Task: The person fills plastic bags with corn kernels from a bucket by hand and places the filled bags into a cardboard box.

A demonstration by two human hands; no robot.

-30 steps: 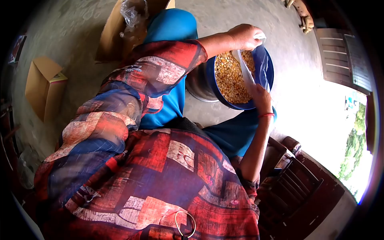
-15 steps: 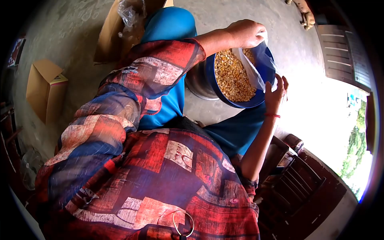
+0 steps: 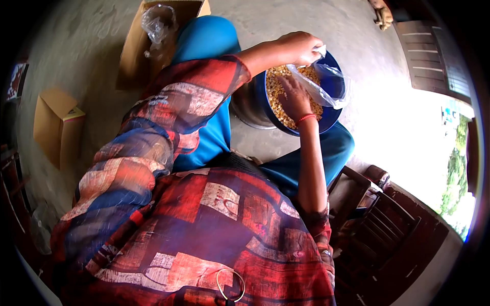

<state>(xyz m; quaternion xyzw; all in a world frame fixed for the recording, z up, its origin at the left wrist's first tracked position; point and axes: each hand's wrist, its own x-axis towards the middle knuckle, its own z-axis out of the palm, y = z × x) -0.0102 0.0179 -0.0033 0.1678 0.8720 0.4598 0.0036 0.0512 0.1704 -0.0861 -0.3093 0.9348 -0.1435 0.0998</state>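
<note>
Two bare hands are at work over one blue tub (image 3: 327, 121). The left hand (image 3: 301, 48) has a closed, pinching grip on the gathered edge of one clear plastic bag (image 3: 316, 91), a whitish tip of it poking out past the fingers. From that grip the bag hangs down and to the right, into and across the tub's mouth.

The right hand (image 3: 295, 99), just below the left one, is loose, its fingers spread over the yellow corn kernels (image 3: 274, 96); whether any are caught in the palm I cannot tell. The kernels, too many to count, lie in the tub directly under both hands, with the bag draped over part of them. One red bracelet (image 3: 305, 119) circles the right wrist.

Just left of the right hand, beside the tub, is one metal vessel (image 3: 252, 115), partly hidden. Two blue-clad knees flank the work: one left of the left hand's grip, the other below and right of the right hand.

Well left of both grips are two open cardboard boxes: the larger box (image 3: 128, 58) has crumpled clear plastic (image 3: 159, 24) in it, the smaller box (image 3: 50, 122) stands farther off. Below and right of the right hand is one slatted wooden chair (image 3: 377, 229).
</note>
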